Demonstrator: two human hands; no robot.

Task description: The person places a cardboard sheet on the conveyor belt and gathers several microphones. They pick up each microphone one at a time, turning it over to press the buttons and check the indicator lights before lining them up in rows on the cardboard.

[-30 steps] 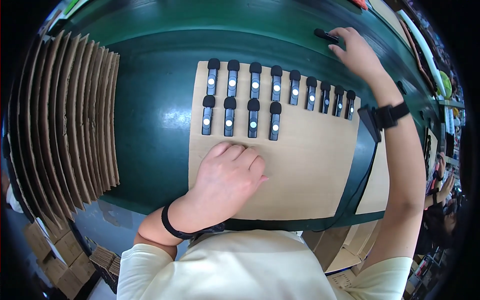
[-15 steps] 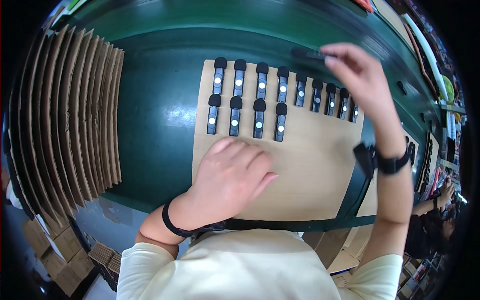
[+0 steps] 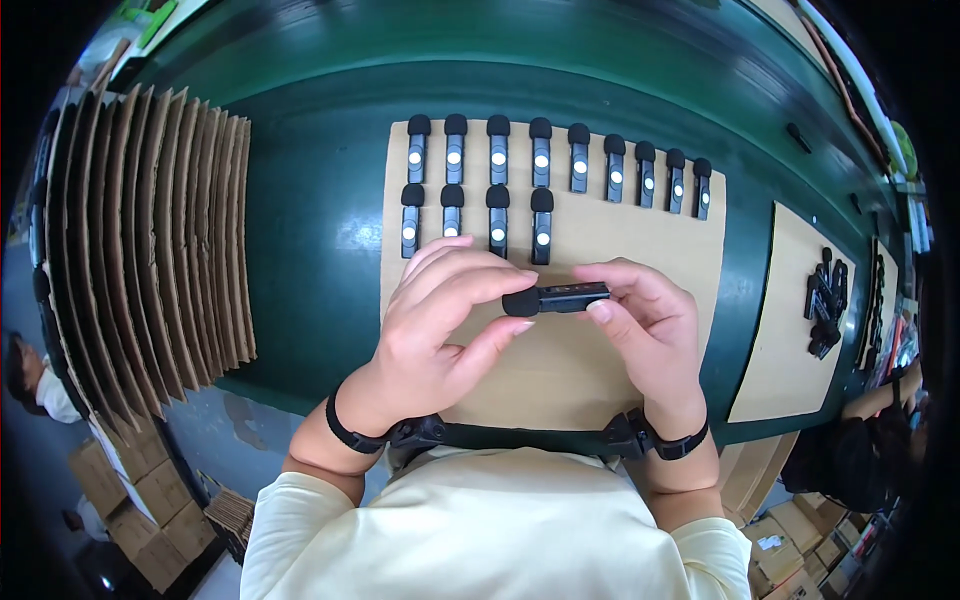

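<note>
A small black wireless microphone [image 3: 570, 298] with a foam cap is held level between my hands, above the cardboard sheet [image 3: 560, 390]. My left hand [image 3: 425, 325] has thumb and fingers closed about its foam end. At the other end, my right hand [image 3: 655, 330] pinches the body between thumb and fingers. Beyond them, matching microphones lie on the sheet with foam caps pointing away from me and a pale round spot on each. The far row [image 3: 541, 155] runs across the sheet; a shorter near row [image 3: 542, 230] sits at its left, partly covered by my left fingers.
A tall row of upright cardboard sheets [image 3: 180, 250] stands at the left of the green table [image 3: 310, 200]. To the right, another cardboard sheet [image 3: 775, 360] carries a heap of black microphones [image 3: 826, 300]. Another person [image 3: 850, 440] is at the far right.
My right hand has come down from the far right with the microphone to the middle. My left hand has lifted off the near part of the sheet and closed on the foam end.
</note>
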